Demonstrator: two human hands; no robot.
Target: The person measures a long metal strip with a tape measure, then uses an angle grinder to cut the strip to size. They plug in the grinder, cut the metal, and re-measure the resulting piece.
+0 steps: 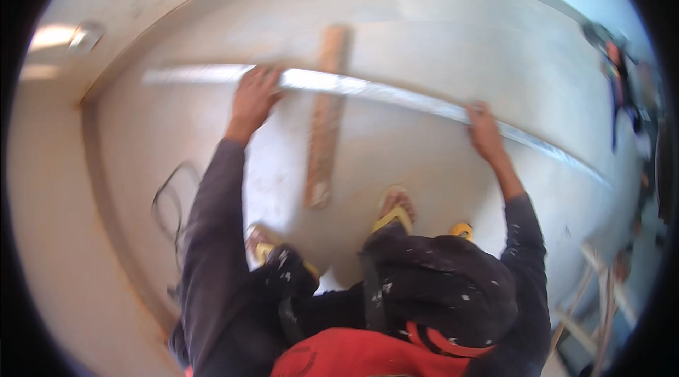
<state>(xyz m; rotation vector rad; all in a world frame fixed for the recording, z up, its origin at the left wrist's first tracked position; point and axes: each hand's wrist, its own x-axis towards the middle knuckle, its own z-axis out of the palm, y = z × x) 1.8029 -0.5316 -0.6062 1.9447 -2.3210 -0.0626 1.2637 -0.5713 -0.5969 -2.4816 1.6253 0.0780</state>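
Observation:
A long, shiny silver metal bar (385, 93) stretches across in front of me, sloping down toward the right. My left hand (256, 94) is closed around it left of its middle. Farther along, my right hand (485, 129) grips the same bar, fingers wrapped over its far edge. Beneath the bar, a brown wooden plank (324, 143) lies crosswise on the floor. The bar's ends look blurred, and I cannot tell whether it touches the plank.
Pale floor (417, 158) surrounds my sandalled feet. A dark cable (167, 196) lies looped by the left wall (53, 186). Near my right foot is a small yellow object (462, 230). Wooden struts (605, 306) and blurred clutter (622, 87) line the right side.

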